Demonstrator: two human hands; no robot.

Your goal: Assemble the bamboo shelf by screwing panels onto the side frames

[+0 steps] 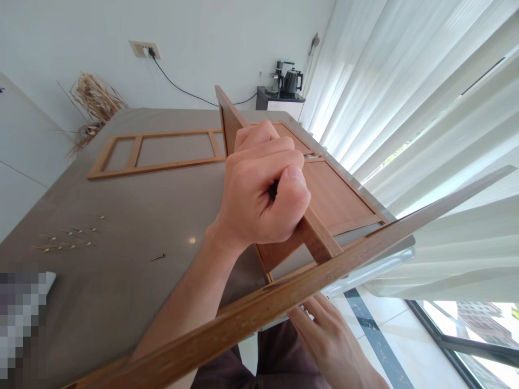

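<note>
My left hand (pixel 263 189) is closed in a fist around the top edge of an upright wooden panel (pixel 233 121), in the middle of the view. The near end of this panel meets a long wooden rail (pixel 251 305), which slants across the foreground from lower left to upper right. My right hand (pixel 326 337) is below and behind the rail, fingers bent close together near the rail's underside. A small shiny bit shows between those fingers, but the rail hides most of it. Beyond the upright panel lies a flat framed wooden panel (pixel 332 189).
A wooden ladder-like frame (pixel 158 170) lies on the grey-covered table (pixel 133 216). One screw (pixel 158 256) lies alone; several more screws (pixel 67 246) are grouped at left. A kettle (pixel 291 81) stands on a far cabinet. Curtains (pixel 389 70) hang at right.
</note>
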